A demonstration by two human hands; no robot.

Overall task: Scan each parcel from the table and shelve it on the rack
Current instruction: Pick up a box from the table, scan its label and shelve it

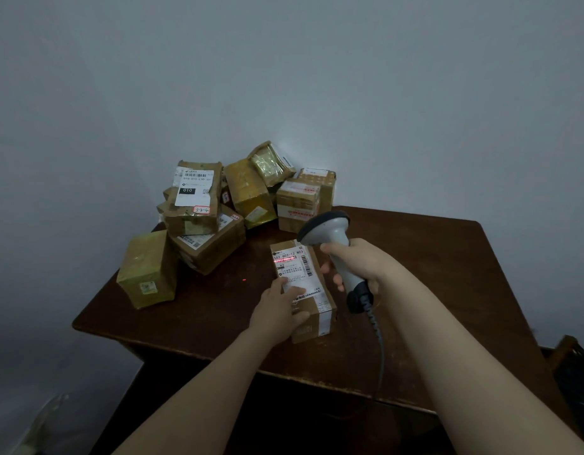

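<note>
Parcel (308,280) label reading 502 602-12 N03, left hand (277,310) fingers grasping it, right hand (359,267) fingers clenched round scanner (326,234)

Dim, flat, bluish light; soft shadows beside the parcels (198,205) on the dark bench (431,290). A red scan line (285,260) glows on a label (295,274). Wide-lens bending at the edges; lower corners murky and blurred
</note>
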